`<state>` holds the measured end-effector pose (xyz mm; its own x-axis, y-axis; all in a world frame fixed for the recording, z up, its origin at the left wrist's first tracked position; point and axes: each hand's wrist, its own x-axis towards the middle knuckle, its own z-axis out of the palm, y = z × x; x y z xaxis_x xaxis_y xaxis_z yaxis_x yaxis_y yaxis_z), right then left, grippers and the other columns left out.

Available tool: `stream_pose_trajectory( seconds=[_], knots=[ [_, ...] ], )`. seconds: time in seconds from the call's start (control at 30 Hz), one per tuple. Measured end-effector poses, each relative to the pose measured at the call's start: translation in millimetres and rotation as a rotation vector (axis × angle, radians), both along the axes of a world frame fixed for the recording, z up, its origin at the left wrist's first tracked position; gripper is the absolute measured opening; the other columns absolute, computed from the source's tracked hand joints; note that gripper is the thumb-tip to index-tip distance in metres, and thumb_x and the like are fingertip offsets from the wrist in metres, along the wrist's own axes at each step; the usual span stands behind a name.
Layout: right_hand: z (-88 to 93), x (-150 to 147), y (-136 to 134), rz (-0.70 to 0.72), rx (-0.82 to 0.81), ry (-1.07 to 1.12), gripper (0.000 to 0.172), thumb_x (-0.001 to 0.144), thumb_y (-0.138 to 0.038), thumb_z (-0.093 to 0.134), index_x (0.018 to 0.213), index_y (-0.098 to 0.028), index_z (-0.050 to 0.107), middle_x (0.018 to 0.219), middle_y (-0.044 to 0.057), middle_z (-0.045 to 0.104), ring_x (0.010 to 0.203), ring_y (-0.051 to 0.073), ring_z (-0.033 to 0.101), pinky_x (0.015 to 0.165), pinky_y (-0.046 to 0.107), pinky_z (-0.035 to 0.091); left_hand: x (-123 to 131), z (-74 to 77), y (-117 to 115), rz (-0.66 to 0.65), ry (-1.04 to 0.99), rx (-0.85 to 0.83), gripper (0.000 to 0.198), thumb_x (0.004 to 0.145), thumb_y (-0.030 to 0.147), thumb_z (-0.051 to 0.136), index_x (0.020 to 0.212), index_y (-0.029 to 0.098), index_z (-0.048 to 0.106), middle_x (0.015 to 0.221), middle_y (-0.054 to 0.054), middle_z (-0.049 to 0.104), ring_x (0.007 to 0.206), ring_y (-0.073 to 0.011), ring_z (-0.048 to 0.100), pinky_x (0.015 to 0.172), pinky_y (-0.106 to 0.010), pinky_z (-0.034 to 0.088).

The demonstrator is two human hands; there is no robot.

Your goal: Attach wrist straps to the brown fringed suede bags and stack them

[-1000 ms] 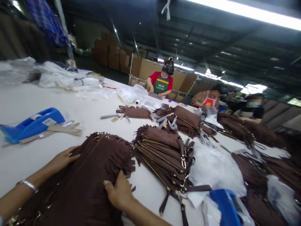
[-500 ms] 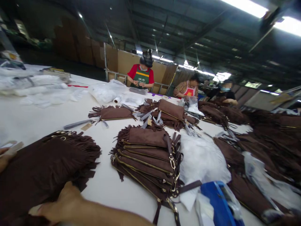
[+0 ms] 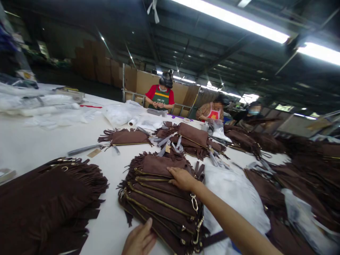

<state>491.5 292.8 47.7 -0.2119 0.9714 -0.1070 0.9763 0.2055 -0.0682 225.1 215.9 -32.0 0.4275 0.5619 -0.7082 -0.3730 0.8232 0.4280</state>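
Observation:
A stack of dark brown fringed pouches [image 3: 159,198] with brass zippers and metal clasps lies in the middle of the white table. My right hand [image 3: 183,179] reaches across from the right, its fingers stretched out over the top pouch and touching it. At the stack's near edge is my left hand [image 3: 140,238], thumb raised and fingers extended, beside the lowest pouches. It holds nothing that I can see. To the left lies a larger brown fringed bag [image 3: 53,198], with neither hand on it.
A filled white plastic bag [image 3: 233,194] touches the stack's right side. More brown pouches [image 3: 193,134] lie behind, and a big pile [image 3: 305,159] spreads rightward. Clear plastic bags [image 3: 122,111] cover the table's far left. A co-worker in a green apron [image 3: 160,97] and others work beyond.
Both hands have left the larger bag on the left and moved right to the pouch stack. The view has tilted upward slightly, and my arm now covers most of the blue box.

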Motion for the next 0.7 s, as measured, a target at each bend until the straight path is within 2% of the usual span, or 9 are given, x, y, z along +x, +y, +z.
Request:
stream_pose_trajectory(
  seconds=[0.07,0.17,0.27,0.33,0.47,0.57,0.7],
  knots=[
    [-3.2,-2,2,0.027,0.009,-0.036,0.067,0.087,-0.031,0.054,0.145,-0.009,0.029,0.136,0.022,0.048,0.125,0.028,0.046,0.102,0.04,0.036,29,8.9,5,0.054,0.01,0.035,0.038,0.07,0.029,0.079,0.102,0.016,0.063,0.107,-0.017,0.07,0.104,-0.0322,0.065,0.092,-0.044,0.053],
    [0.8,-5,6,0.053,0.016,-0.08,0.067,0.086,-0.029,0.055,0.145,-0.011,0.028,0.127,0.019,0.055,0.117,0.027,0.053,0.098,0.039,0.04,58,18.7,12,0.188,0.043,0.126,0.044,0.067,0.027,0.081,0.106,0.016,0.064,0.113,-0.013,0.069,0.107,-0.0304,0.064,0.09,-0.04,0.055],
    [7.5,-13,5,0.02,0.045,-0.131,0.051,0.089,-0.024,0.047,0.137,-0.01,0.038,0.117,0.018,0.06,0.108,0.026,0.057,0.093,0.038,0.043,69,18.3,19,0.309,0.024,0.191,0.039,0.067,0.021,0.079,0.103,0.015,0.066,0.113,-0.011,0.069,0.104,-0.0284,0.065,0.088,-0.035,0.056],
    [10.8,-23,1,-0.013,0.07,-0.17,0.04,0.089,-0.018,0.043,0.128,-0.009,0.045,0.11,0.019,0.063,0.104,0.027,0.059,0.089,0.039,0.045,65,14.6,22,0.316,0.041,0.165,0.035,0.067,0.019,0.078,0.1,0.014,0.067,0.104,-0.012,0.072,0.096,-0.0293,0.068,0.084,-0.037,0.058],
    [13.8,-57,-11,-0.004,0.084,-0.218,0.028,0.084,-0.012,0.046,0.111,-0.009,0.052,0.1,0.018,0.065,0.096,0.028,0.061,0.082,0.038,0.047,30,8.4,22,0.296,0.108,0.139,0.038,0.064,0.018,0.08,0.099,0.013,0.066,0.087,-0.009,0.075,0.084,-0.0299,0.071,0.078,-0.041,0.06],
    [15.4,-93,-19,0.052,0.084,-0.204,0.025,0.082,-0.013,0.049,0.106,-0.009,0.053,0.1,0.018,0.065,0.094,0.028,0.062,0.08,0.038,0.048,-15,8.8,12,0.314,0.126,0.138,0.038,0.066,0.019,0.078,0.102,0.015,0.065,0.082,-0.007,0.075,0.081,-0.0286,0.071,0.076,-0.04,0.06],
    [15.4,-146,-34,0.131,0.071,-0.127,0.027,0.081,-0.014,0.049,0.108,-0.008,0.052,0.101,0.019,0.065,0.093,0.028,0.062,0.078,0.037,0.049,-83,14.9,-13,0.318,0.186,0.13,0.038,0.068,0.019,0.076,0.103,0.014,0.065,0.082,-0.009,0.075,0.076,-0.028,0.072,0.073,-0.039,0.061]
  ],
)
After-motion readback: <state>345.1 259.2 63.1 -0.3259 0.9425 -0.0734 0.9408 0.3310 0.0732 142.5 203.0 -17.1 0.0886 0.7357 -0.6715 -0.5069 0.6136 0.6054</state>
